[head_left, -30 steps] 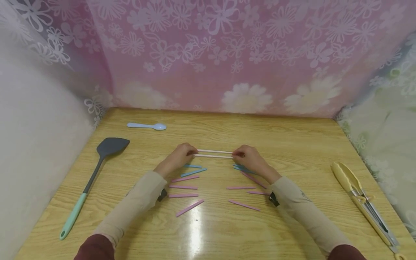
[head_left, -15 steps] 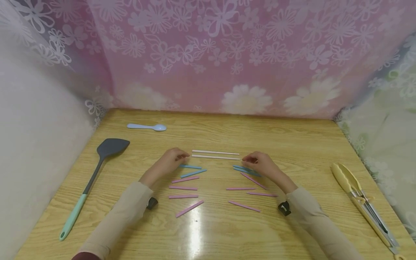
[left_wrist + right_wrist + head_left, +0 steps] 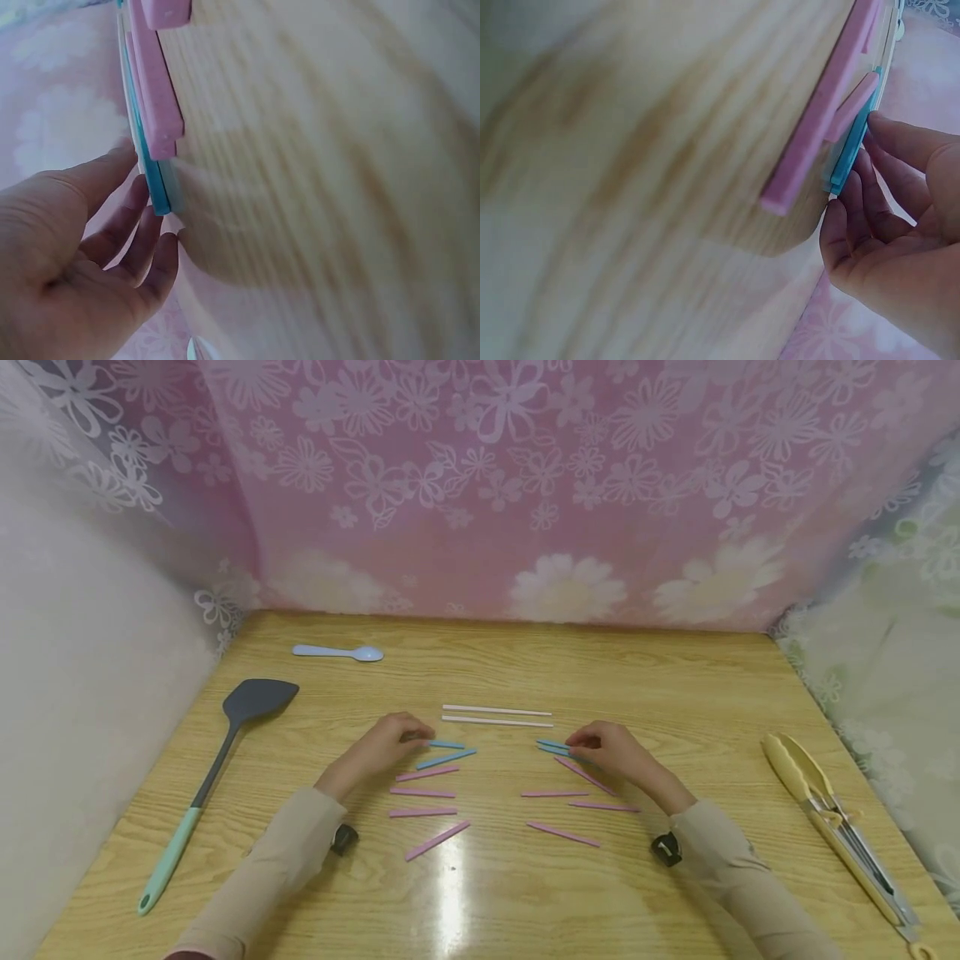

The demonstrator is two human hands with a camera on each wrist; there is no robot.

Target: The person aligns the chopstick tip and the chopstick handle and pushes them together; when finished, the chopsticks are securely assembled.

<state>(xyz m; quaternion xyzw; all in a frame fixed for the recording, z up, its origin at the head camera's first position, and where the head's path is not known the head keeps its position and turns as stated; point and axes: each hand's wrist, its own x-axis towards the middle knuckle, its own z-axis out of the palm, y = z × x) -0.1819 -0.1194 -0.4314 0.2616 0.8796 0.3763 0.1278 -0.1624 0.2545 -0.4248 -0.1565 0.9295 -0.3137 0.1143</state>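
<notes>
Chopsticks [image 3: 497, 722], the white pair, lie parallel midway between the desk's [image 3: 495, 660] sides, toward its far edge, released since a second ago. The left hand [image 3: 388, 739] has shifted to the farther left blue stick [image 3: 446, 744], the right hand [image 3: 611, 750] to the right-hand blue sticks [image 3: 552, 751]. Fingers curve around both; whether either pinches, I cannot tell. Work seems to have passed from white to blue.

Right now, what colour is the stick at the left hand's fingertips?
The stick is blue, seen best in the head view.
</notes>
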